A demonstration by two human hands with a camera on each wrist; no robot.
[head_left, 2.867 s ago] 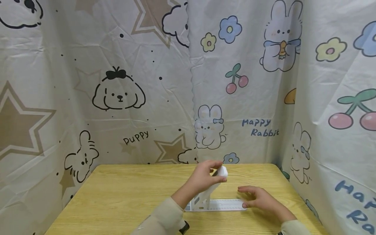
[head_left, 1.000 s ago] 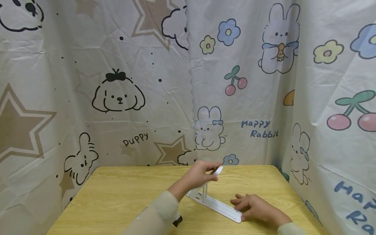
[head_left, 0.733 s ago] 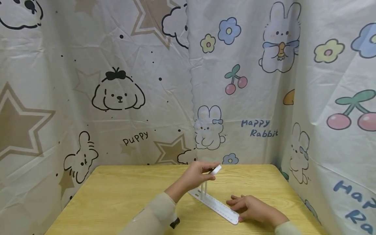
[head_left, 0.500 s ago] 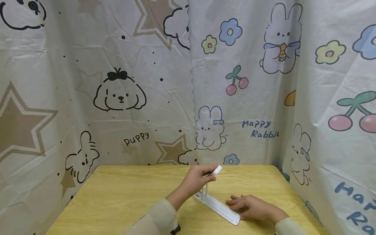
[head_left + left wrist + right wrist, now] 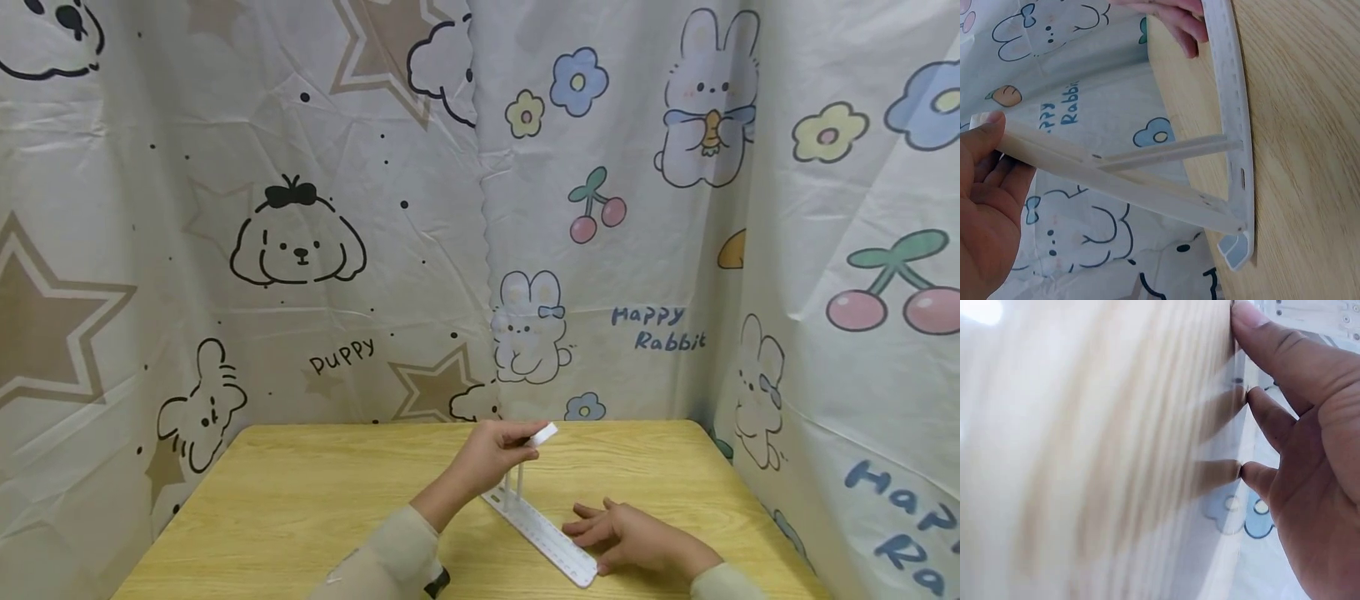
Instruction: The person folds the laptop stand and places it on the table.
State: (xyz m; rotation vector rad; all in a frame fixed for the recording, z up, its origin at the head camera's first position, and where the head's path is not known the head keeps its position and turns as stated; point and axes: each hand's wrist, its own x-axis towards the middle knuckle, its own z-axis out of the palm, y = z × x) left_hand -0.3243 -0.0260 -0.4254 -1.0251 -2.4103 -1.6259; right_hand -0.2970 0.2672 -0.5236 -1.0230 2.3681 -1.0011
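The stand (image 5: 546,540) has turned and slants now. The left hand (image 5: 483,457) pinches its top; the right hand (image 5: 633,537) is spread by its end.

I faced a wood-grained worktop (image 5: 322,492); behind it hung cloth (image 5: 427,300) printed with puppies (image 5: 300,242), rabbits (image 5: 708,137) and cherries (image 5: 583,229).
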